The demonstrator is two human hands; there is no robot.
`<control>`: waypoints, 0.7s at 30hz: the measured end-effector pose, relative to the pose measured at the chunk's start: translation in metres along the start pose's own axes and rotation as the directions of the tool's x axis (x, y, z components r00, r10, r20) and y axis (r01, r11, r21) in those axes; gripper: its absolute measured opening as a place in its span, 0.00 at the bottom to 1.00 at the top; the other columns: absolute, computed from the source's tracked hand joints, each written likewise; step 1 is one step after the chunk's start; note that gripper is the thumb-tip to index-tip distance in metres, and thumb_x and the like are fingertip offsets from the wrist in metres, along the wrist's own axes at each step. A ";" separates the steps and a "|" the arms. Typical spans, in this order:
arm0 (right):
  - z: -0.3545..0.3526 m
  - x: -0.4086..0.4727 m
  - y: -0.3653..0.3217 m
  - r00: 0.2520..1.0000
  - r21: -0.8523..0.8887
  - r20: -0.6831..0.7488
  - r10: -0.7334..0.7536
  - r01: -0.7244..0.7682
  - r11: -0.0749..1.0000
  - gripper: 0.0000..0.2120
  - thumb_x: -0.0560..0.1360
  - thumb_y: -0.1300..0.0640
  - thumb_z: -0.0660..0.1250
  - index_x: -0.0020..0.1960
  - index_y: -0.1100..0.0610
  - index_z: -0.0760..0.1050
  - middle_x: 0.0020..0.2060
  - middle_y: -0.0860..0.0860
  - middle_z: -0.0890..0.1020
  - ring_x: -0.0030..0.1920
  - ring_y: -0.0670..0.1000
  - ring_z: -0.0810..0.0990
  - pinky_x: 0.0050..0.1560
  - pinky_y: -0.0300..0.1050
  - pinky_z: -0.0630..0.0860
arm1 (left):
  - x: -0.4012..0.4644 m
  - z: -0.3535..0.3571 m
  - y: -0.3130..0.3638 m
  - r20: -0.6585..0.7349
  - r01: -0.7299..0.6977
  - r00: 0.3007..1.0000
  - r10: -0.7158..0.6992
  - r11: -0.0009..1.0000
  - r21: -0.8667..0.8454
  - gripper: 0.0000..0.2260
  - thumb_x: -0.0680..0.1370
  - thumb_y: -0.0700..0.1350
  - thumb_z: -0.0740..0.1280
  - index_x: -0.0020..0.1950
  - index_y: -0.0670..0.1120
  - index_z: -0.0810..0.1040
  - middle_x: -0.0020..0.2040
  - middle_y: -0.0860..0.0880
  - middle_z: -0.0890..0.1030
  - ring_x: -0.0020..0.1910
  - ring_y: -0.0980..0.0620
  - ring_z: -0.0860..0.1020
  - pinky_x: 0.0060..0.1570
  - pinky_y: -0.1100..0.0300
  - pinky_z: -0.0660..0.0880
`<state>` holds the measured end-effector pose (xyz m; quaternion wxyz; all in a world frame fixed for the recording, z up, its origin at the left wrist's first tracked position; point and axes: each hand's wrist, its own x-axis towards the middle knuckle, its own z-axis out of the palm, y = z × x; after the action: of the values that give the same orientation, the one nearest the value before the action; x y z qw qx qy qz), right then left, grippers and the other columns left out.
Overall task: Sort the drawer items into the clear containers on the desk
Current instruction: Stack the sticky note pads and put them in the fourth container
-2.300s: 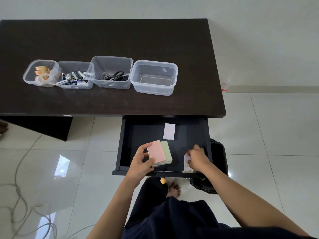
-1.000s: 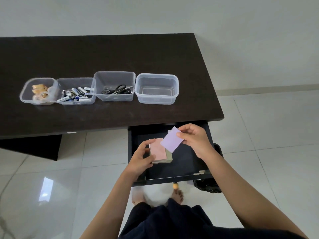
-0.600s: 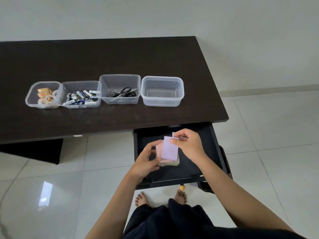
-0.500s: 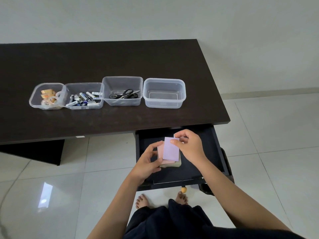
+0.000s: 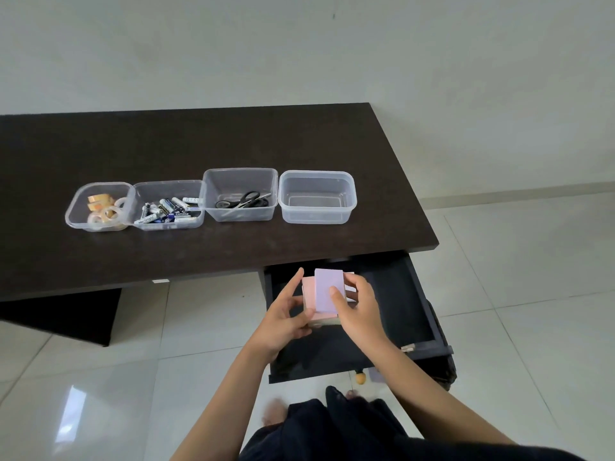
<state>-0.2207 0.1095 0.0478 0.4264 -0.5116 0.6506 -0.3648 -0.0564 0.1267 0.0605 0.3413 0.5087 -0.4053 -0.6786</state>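
Over the open black drawer (image 5: 396, 301) my left hand (image 5: 283, 319) holds a stack of sticky note pads, a pink pad (image 5: 308, 296) on top of it. My right hand (image 5: 361, 309) presses a lilac pad (image 5: 327, 287) flat onto that stack, thumb on its face. A white pad peeks out behind my right fingers. On the dark desk (image 5: 199, 144) four clear containers stand in a row: tape rolls (image 5: 100, 207), batteries (image 5: 168, 207), scissors (image 5: 241, 201), and an empty container (image 5: 317, 197) at the right end.
The drawer sticks out below the desk's right front edge. A black bin (image 5: 446, 367) stands on the tiled floor to the drawer's right. My dark-clothed lap and feet are below the drawer front.
My right hand picked a lilac pad from the drawer's front right and laid it on the stack in my left hand. The view has tilted up, so the desk sits lower in frame.
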 end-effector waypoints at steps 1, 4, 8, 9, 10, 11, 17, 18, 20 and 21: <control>0.001 -0.003 0.000 1.000 -0.002 0.004 -0.014 0.014 1.000 0.16 0.75 0.50 0.67 0.60 0.42 0.67 0.59 0.46 0.73 0.58 0.45 0.74 0.58 0.45 0.76 | -0.001 -0.001 0.000 0.001 -0.001 1.000 0.001 1.000 -0.004 0.32 0.78 0.40 0.67 0.73 0.65 0.57 0.59 0.42 0.76 0.50 0.49 0.79 0.52 0.54 0.78; 0.005 -0.010 -0.001 0.999 -0.028 0.008 -0.052 0.052 0.998 0.16 0.76 0.50 0.67 0.60 0.41 0.66 0.57 0.43 0.70 0.60 0.45 0.71 0.61 0.45 0.74 | -0.004 -0.003 0.000 0.004 -0.008 1.000 0.008 1.000 -0.012 0.32 0.77 0.40 0.67 0.73 0.64 0.58 0.58 0.43 0.77 0.50 0.49 0.79 0.51 0.55 0.78; 0.014 -0.017 -0.006 0.996 -0.054 -0.017 -0.091 0.090 0.995 0.15 0.76 0.53 0.66 0.60 0.45 0.67 0.56 0.44 0.68 0.61 0.44 0.68 0.59 0.38 0.69 | -0.007 -0.004 -0.001 0.006 -0.021 1.000 0.021 1.000 -0.007 0.31 0.77 0.40 0.67 0.73 0.64 0.58 0.58 0.43 0.77 0.50 0.45 0.81 0.55 0.49 0.77; 0.016 -0.018 -0.007 0.995 -0.061 -0.019 -0.102 0.101 0.993 0.16 0.76 0.53 0.66 0.62 0.46 0.67 0.57 0.45 0.67 0.60 0.43 0.68 0.58 0.34 0.68 | -0.007 -0.005 -0.001 0.008 -0.023 1.000 0.023 1.000 -0.001 0.31 0.78 0.41 0.67 0.73 0.64 0.58 0.58 0.43 0.77 0.51 0.45 0.81 0.55 0.48 0.77; 0.018 -0.019 -0.008 0.994 -0.067 -0.017 -0.111 0.110 0.992 0.16 0.76 0.53 0.66 0.62 0.48 0.67 0.57 0.45 0.66 0.59 0.41 0.67 0.55 0.30 0.66 | -0.007 -0.006 -0.002 0.013 -0.023 1.000 0.023 1.000 0.004 0.31 0.78 0.41 0.66 0.73 0.64 0.58 0.58 0.43 0.77 0.51 0.46 0.81 0.55 0.49 0.77; 0.020 -0.020 -0.009 0.994 -0.072 -0.009 -0.112 0.111 0.991 0.16 0.77 0.53 0.65 0.63 0.48 0.67 0.57 0.45 0.65 0.58 0.38 0.67 0.52 0.26 0.66 | -0.007 -0.006 -0.002 0.019 -0.023 1.000 0.023 1.000 0.008 0.30 0.78 0.42 0.66 0.73 0.64 0.57 0.58 0.44 0.77 0.51 0.46 0.81 0.55 0.49 0.77; 0.024 -0.018 -0.012 0.993 -0.073 0.030 -0.118 0.120 0.990 0.15 0.77 0.54 0.65 0.62 0.46 0.67 0.58 0.46 0.65 0.55 0.23 0.62 0.48 0.18 0.65 | -0.006 -0.010 -0.004 -0.023 -0.002 1.000 0.002 1.000 0.011 0.20 0.81 0.52 0.59 0.70 0.67 0.60 0.58 0.49 0.79 0.54 0.47 0.81 0.49 0.57 0.77; 0.025 -0.018 -0.011 0.993 -0.070 0.034 -0.115 0.118 0.991 0.15 0.77 0.54 0.65 0.61 0.45 0.66 0.58 0.46 0.65 0.55 0.23 0.62 0.48 0.18 0.65 | -0.006 -0.010 -0.003 -0.036 -0.002 0.999 0.002 1.000 0.018 0.18 0.81 0.53 0.58 0.70 0.66 0.61 0.57 0.49 0.80 0.53 0.48 0.81 0.47 0.58 0.77; 0.027 -0.020 -0.011 0.993 -0.059 0.038 -0.108 0.110 0.992 0.15 0.77 0.55 0.66 0.61 0.45 0.67 0.57 0.46 0.64 0.55 0.23 0.63 0.47 0.18 0.65 | -0.006 -0.010 -0.001 -0.060 -0.008 0.998 0.010 0.999 0.032 0.17 0.81 0.52 0.59 0.69 0.63 0.63 0.52 0.49 0.80 0.48 0.52 0.81 0.43 0.61 0.76; 0.028 -0.021 -0.010 0.994 -0.051 0.040 -0.102 0.104 0.993 0.16 0.76 0.55 0.66 0.61 0.46 0.67 0.57 0.45 0.64 0.56 0.25 0.63 0.48 0.19 0.66 | -0.006 -0.009 -0.002 -0.071 -0.015 0.997 0.017 0.999 0.036 0.16 0.80 0.51 0.60 0.68 0.62 0.64 0.50 0.48 0.80 0.45 0.54 0.81 0.41 0.63 0.76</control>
<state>-0.1892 0.1267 0.0506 0.4051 -0.5625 0.6248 -0.3594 -0.0461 0.1305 0.0598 0.3519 0.5353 -0.4088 -0.6501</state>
